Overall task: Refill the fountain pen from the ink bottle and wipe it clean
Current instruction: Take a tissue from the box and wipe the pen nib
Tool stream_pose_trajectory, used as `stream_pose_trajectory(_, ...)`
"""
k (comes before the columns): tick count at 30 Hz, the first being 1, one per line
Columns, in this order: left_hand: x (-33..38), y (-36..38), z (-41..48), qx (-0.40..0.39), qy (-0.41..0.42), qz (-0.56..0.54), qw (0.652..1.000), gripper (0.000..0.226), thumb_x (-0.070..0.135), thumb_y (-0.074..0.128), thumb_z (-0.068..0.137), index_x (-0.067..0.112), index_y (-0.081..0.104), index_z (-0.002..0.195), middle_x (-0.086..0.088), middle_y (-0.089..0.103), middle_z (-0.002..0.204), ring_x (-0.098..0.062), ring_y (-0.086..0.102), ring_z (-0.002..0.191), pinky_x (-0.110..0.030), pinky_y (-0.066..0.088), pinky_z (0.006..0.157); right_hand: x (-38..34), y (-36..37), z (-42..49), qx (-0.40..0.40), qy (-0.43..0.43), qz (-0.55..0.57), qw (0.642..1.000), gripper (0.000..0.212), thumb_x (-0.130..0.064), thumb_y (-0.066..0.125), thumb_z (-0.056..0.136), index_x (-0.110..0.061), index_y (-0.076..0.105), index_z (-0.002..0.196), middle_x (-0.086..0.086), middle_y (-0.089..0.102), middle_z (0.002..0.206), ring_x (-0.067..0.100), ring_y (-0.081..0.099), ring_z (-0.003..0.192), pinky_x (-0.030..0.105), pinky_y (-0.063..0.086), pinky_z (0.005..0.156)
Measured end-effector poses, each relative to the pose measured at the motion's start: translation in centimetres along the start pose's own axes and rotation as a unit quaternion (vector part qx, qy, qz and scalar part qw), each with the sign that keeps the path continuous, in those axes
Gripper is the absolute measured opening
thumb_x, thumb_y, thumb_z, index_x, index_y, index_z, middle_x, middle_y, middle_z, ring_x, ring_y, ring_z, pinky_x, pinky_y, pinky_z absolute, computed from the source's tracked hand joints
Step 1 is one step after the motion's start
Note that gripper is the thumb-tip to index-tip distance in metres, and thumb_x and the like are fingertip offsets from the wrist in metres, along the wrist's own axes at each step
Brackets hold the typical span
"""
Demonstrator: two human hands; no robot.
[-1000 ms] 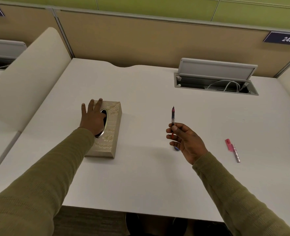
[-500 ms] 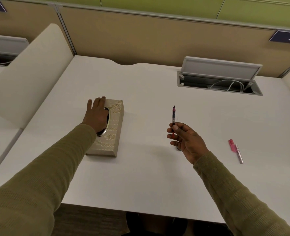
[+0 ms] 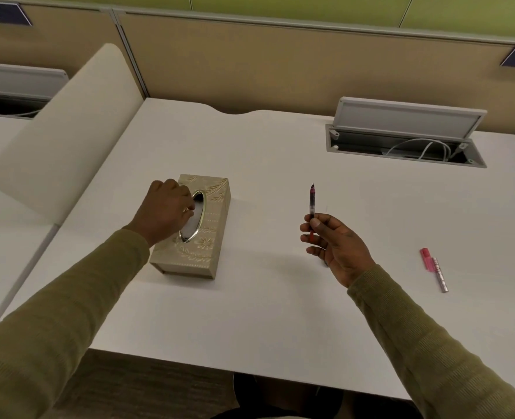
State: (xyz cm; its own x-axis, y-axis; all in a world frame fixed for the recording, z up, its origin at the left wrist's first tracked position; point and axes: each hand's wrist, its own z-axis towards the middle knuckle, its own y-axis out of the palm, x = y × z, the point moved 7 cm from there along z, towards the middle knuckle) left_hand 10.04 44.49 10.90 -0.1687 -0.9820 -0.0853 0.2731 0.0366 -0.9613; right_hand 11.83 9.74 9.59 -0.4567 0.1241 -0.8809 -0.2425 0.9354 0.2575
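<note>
1. Left hand [image 3: 167,211], fingers pinched together at the oval slot of the tissue box [image 3: 197,229]; whether they grip a tissue cannot be told
2. Right hand [image 3: 333,244] clamped on the fountain pen [image 3: 311,204], well right of the box, above the desk [image 3: 280,313]
3. Pen upright, long axis vertical, nib uppermost
4. Pink cap [image 3: 434,273] lying further right

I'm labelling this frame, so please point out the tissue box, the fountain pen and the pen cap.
tissue box [image 3: 201,252]: head view, patterned top near its front end.
fountain pen [image 3: 311,201]: head view, clear barrel above the fingers.
pen cap [image 3: 434,269]: head view, its middle.
</note>
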Motion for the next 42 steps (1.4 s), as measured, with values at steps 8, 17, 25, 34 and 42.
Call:
stream_pose_trajectory(8, 0.6, 4.0, 0.4, -0.115, -0.086, 0.022, 0.989, 0.017, 0.016, 0.075, 0.078, 0.018, 0.078, 0.094, -0.015, 0.04, 0.155, -0.044, 0.031, 0.142, -0.065, 0.024, 0.112, 0.3, 0.5, 0.0, -0.006, 0.002, -0.001, 1.0, 0.015, -0.02, 0.058, 0.1, -0.018, 0.07, 0.109, -0.001, 0.074, 0.095, 0.016, 0.068, 0.086, 0.03, 0.051, 0.073)
stream_pose_trajectory(17, 0.3, 5.7, 1.8, -0.202, -0.123, 0.069, 0.969, 0.024, 0.018, 0.057, 0.09, 0.018, 0.068, 0.111, -0.015, -0.002, 0.167, -0.041, -0.002, 0.152, -0.064, 0.003, 0.12, 0.7, 0.0, -0.2, 0.004, 0.005, 0.0, 1.0, 0.015, -0.02, 0.059, 0.099, -0.018, 0.07, 0.109, 0.0, 0.074, 0.095, 0.017, 0.067, 0.086, 0.031, 0.051, 0.073)
stream_pose_trajectory(25, 0.2, 6.2, 2.1, -0.192, -0.114, 0.06, 0.973, 0.02, 0.015, 0.053, 0.09, 0.013, 0.07, 0.101, -0.017, -0.001, 0.167, -0.039, 0.003, 0.152, -0.063, 0.002, 0.12, 1.4, 0.2, -0.3, 0.002, 0.012, 0.0, 1.0, 0.015, -0.019, 0.059, 0.099, -0.017, 0.07, 0.109, 0.0, 0.074, 0.095, 0.016, 0.068, 0.085, 0.032, 0.051, 0.074)
stream_pose_trajectory(34, 0.5, 5.3, 2.7, -0.192, -0.065, 0.097, 0.974, 0.028, 0.019, 0.054, 0.088, 0.012, 0.069, 0.111, -0.02, 0.013, 0.164, -0.037, 0.017, 0.149, -0.06, 0.007, 0.121, 1.2, 0.8, -0.7, -0.008, 0.008, -0.003, 1.0, 0.015, -0.02, 0.059, 0.099, -0.017, 0.07, 0.109, 0.0, 0.074, 0.095, 0.015, 0.068, 0.085, 0.032, 0.051, 0.075)
stream_pose_trajectory(42, -0.1, 4.2, 1.5, -0.123, -0.021, -0.074, 0.989, 0.008, 0.01, 0.063, 0.082, 0.01, 0.065, 0.075, -0.02, 0.032, 0.159, -0.042, 0.039, 0.139, -0.055, 0.034, 0.111, 1.3, 0.7, -0.8, -0.011, 0.008, -0.008, 1.0, 0.015, -0.019, 0.058, 0.1, -0.016, 0.069, 0.11, 0.0, 0.074, 0.095, 0.016, 0.067, 0.085, 0.031, 0.051, 0.074)
